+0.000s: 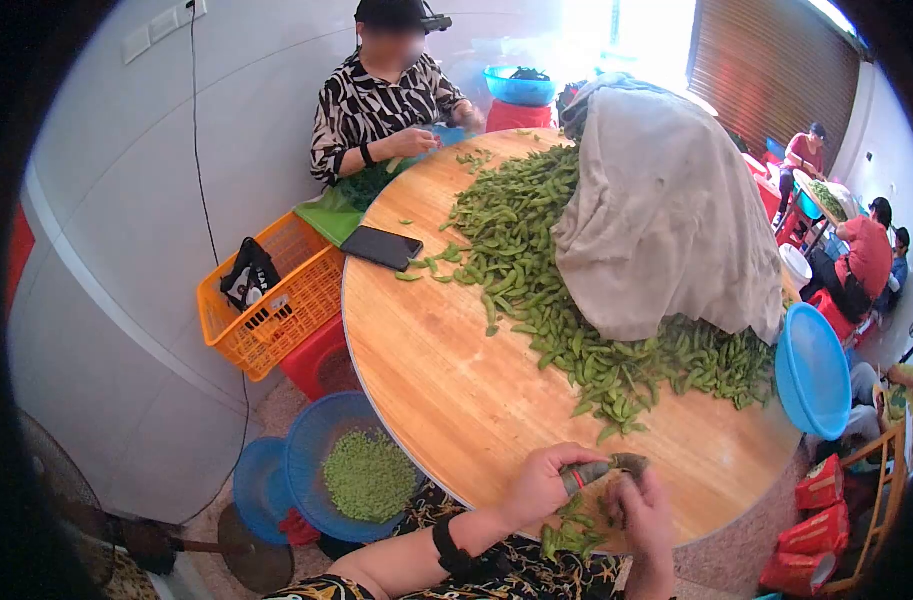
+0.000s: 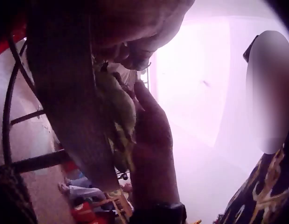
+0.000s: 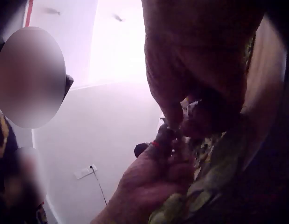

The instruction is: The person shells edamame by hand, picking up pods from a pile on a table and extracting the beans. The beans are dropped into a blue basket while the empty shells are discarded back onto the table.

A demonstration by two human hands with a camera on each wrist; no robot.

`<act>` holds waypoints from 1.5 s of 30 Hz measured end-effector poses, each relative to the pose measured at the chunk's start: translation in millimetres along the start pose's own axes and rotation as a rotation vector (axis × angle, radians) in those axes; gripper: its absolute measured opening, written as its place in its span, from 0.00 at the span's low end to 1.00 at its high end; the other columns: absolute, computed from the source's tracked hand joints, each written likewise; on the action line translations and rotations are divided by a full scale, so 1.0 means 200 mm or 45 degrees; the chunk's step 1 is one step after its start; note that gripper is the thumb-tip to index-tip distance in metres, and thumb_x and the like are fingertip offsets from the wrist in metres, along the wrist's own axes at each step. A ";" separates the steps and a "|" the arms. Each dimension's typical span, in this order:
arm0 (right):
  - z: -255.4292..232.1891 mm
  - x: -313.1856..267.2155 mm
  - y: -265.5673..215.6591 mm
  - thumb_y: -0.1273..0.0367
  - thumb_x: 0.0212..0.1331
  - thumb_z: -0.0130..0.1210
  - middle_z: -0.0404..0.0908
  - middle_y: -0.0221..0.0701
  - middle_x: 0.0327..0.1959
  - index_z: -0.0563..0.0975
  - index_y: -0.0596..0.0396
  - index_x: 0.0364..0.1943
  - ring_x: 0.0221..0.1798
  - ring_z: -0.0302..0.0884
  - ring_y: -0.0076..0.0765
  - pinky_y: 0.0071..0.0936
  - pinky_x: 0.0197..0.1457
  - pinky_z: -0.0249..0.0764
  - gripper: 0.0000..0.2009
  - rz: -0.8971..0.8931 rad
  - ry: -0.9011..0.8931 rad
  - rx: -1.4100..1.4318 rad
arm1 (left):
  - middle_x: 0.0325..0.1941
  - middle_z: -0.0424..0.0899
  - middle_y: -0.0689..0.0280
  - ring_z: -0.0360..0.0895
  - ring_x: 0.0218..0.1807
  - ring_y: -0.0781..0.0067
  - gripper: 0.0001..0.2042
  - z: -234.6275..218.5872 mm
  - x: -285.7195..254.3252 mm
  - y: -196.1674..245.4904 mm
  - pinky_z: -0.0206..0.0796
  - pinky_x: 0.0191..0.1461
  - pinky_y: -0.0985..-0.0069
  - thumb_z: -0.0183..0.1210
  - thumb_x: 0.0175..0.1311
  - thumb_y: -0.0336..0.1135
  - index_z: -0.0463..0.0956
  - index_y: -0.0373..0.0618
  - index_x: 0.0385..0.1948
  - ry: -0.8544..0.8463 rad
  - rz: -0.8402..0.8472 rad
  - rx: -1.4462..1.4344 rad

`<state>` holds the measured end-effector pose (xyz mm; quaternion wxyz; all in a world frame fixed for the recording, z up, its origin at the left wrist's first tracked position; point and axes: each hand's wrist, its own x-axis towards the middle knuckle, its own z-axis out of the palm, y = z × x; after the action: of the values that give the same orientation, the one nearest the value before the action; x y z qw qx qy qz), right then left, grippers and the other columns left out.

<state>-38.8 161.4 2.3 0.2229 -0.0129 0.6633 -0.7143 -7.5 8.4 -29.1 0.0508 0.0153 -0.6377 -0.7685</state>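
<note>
My left hand [image 1: 542, 490] and right hand [image 1: 645, 510] meet fingertips to fingertips over the near edge of a round wooden table [image 1: 427, 360]. Dark covers sheathe some fingers, one with a red band. A bit of a green soybean pod [image 1: 615, 462] shows between the fingertips, where both hands pinch it; the fingers hide most of it. Beneath the hands lies a small heap of pods [image 1: 574, 535]. Farther in, a big pile of pods [image 1: 522, 220] spreads out from under a grey cloth [image 1: 667, 210]. Both wrist views are dark, with the fingers close together.
Left of my lap, a blue basket [image 1: 307, 450] holds shelled green beans [image 1: 369, 475]. An orange crate [image 1: 277, 325] and a black phone [image 1: 382, 247] are at the table's left side. A blue basin [image 1: 813, 372] leans at the right edge. Another person [image 1: 389, 100] sits across.
</note>
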 end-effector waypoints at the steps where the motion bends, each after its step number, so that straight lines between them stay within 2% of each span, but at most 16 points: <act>1: 0.03 -0.01 0.00 0.72 0.57 0.50 0.71 0.22 0.20 0.71 0.57 0.39 0.19 0.64 0.16 0.12 0.21 0.58 0.07 -0.043 -0.015 -0.210 | 0.30 0.79 0.68 0.74 0.31 0.80 0.08 -0.01 0.00 -0.02 0.66 0.33 0.82 0.57 0.57 0.31 0.77 0.39 0.37 0.008 -0.119 -0.186; 3: 0.06 -0.01 0.03 0.72 0.59 0.47 0.71 0.22 0.23 0.71 0.57 0.37 0.22 0.64 0.16 0.12 0.23 0.60 0.05 -0.154 -0.074 -0.292 | 0.30 0.78 0.70 0.72 0.30 0.83 0.08 -0.02 0.00 -0.04 0.65 0.31 0.84 0.56 0.58 0.30 0.77 0.38 0.37 0.018 -0.240 -0.373; 5: 0.07 0.00 0.05 0.73 0.58 0.47 0.71 0.22 0.24 0.71 0.57 0.37 0.22 0.64 0.15 0.12 0.23 0.59 0.05 -0.103 -0.062 -0.096 | 0.31 0.79 0.68 0.72 0.31 0.84 0.09 -0.05 0.00 -0.03 0.66 0.33 0.86 0.56 0.57 0.27 0.76 0.37 0.39 -0.196 -0.440 -0.704; 9: 0.05 -0.02 0.07 0.72 0.59 0.48 0.70 0.21 0.19 0.73 0.58 0.35 0.20 0.63 0.13 0.12 0.21 0.59 0.05 -0.078 -0.056 -0.139 | 0.33 0.79 0.68 0.73 0.34 0.84 0.10 -0.05 -0.01 -0.07 0.68 0.38 0.86 0.56 0.56 0.26 0.75 0.39 0.40 -0.220 -0.464 -0.677; 11: 0.04 -0.04 0.02 0.71 0.59 0.48 0.69 0.21 0.18 0.73 0.58 0.35 0.20 0.63 0.13 0.12 0.21 0.59 0.05 -0.025 -0.071 -0.095 | 0.33 0.79 0.68 0.75 0.36 0.82 0.10 -0.02 -0.02 -0.08 0.68 0.43 0.84 0.57 0.55 0.26 0.75 0.40 0.40 -0.054 -0.146 -0.374; 12: 0.04 -0.04 -0.01 0.70 0.59 0.48 0.69 0.21 0.17 0.73 0.58 0.34 0.20 0.63 0.14 0.13 0.21 0.59 0.06 0.017 -0.087 -0.052 | 0.33 0.79 0.68 0.75 0.36 0.82 0.10 -0.02 -0.02 -0.05 0.68 0.43 0.84 0.57 0.55 0.26 0.75 0.40 0.40 -0.058 -0.176 -0.387; 14: 0.01 -0.03 0.04 0.68 0.59 0.48 0.68 0.20 0.17 0.73 0.58 0.31 0.20 0.62 0.14 0.14 0.22 0.58 0.07 -0.147 -0.100 -0.317 | 0.32 0.79 0.69 0.75 0.36 0.81 0.09 -0.02 -0.02 0.04 0.68 0.44 0.83 0.58 0.54 0.24 0.75 0.40 0.37 -0.089 -0.230 -0.304; 16: 0.03 -0.06 -0.03 0.67 0.61 0.46 0.67 0.20 0.19 0.72 0.57 0.30 0.21 0.61 0.14 0.15 0.23 0.59 0.08 -0.002 -0.166 -0.352 | 0.33 0.79 0.69 0.74 0.36 0.82 0.07 -0.01 -0.02 -0.01 0.67 0.43 0.83 0.59 0.53 0.25 0.75 0.41 0.34 -0.069 -0.135 -0.523; 18: 0.04 -0.09 -0.07 0.67 0.62 0.44 0.67 0.20 0.21 0.70 0.56 0.30 0.23 0.61 0.15 0.15 0.25 0.59 0.08 0.083 -0.236 -0.097 | 0.32 0.78 0.70 0.73 0.34 0.83 0.06 -0.02 0.00 -0.01 0.67 0.39 0.84 0.59 0.52 0.26 0.74 0.41 0.31 0.046 -0.237 -0.446; 22: 0.01 -0.07 -0.05 0.65 0.64 0.40 0.67 0.21 0.21 0.69 0.55 0.28 0.23 0.61 0.15 0.14 0.25 0.58 0.11 0.048 -0.399 -0.054 | 0.29 0.76 0.73 0.72 0.31 0.84 0.07 -0.03 0.01 0.01 0.65 0.37 0.86 0.60 0.53 0.27 0.74 0.40 0.32 0.027 -0.273 -0.424; 32: 0.00 -0.04 -0.01 0.66 0.64 0.41 0.67 0.20 0.20 0.70 0.54 0.28 0.20 0.60 0.13 0.13 0.22 0.56 0.11 0.102 -0.352 -0.054 | 0.31 0.77 0.70 0.71 0.34 0.84 0.07 -0.01 0.00 0.00 0.64 0.40 0.85 0.60 0.53 0.27 0.73 0.39 0.32 0.030 -0.130 -0.175; 35: -0.01 -0.05 -0.01 0.65 0.64 0.41 0.67 0.19 0.20 0.70 0.54 0.28 0.19 0.60 0.13 0.13 0.20 0.55 0.11 0.152 -0.408 0.060 | 0.30 0.76 0.71 0.70 0.33 0.84 0.06 -0.04 0.00 -0.01 0.63 0.39 0.86 0.58 0.54 0.29 0.73 0.39 0.30 -0.196 -0.179 -0.488; 37: 0.00 -0.07 -0.04 0.66 0.63 0.43 0.67 0.19 0.19 0.70 0.53 0.28 0.19 0.58 0.13 0.13 0.19 0.54 0.09 0.339 -0.496 0.239 | 0.29 0.74 0.72 0.69 0.32 0.86 0.06 -0.05 0.01 0.00 0.62 0.37 0.87 0.57 0.54 0.31 0.72 0.40 0.29 -0.343 -0.283 -0.879; 41: 0.03 -0.07 -0.02 0.68 0.61 0.46 0.68 0.19 0.18 0.72 0.54 0.27 0.19 0.60 0.13 0.13 0.20 0.56 0.08 0.299 -0.356 0.199 | 0.29 0.72 0.74 0.68 0.33 0.86 0.06 -0.04 0.01 0.04 0.62 0.37 0.87 0.59 0.53 0.30 0.72 0.42 0.30 -0.329 -0.460 -0.973; 43: 0.02 -0.06 0.03 0.70 0.59 0.48 0.70 0.20 0.17 0.73 0.56 0.26 0.19 0.62 0.14 0.14 0.22 0.59 0.07 -0.133 -0.116 -0.399 | 0.30 0.72 0.74 0.68 0.34 0.86 0.08 -0.01 0.01 0.02 0.62 0.38 0.87 0.61 0.52 0.29 0.71 0.42 0.31 -0.249 -0.143 -0.045; 45: 0.02 -0.05 0.04 0.71 0.58 0.49 0.69 0.21 0.16 0.73 0.58 0.26 0.20 0.63 0.14 0.14 0.22 0.60 0.07 -0.187 -0.053 -0.535 | 0.31 0.73 0.74 0.68 0.34 0.86 0.09 0.01 0.01 0.00 0.62 0.38 0.87 0.61 0.52 0.28 0.72 0.41 0.33 -0.171 -0.111 0.004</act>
<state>-26.1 160.8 -2.8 0.1763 -0.1219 0.7901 -0.5744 -8.6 9.5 -28.7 -0.0255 -0.0084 -0.6397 -0.7682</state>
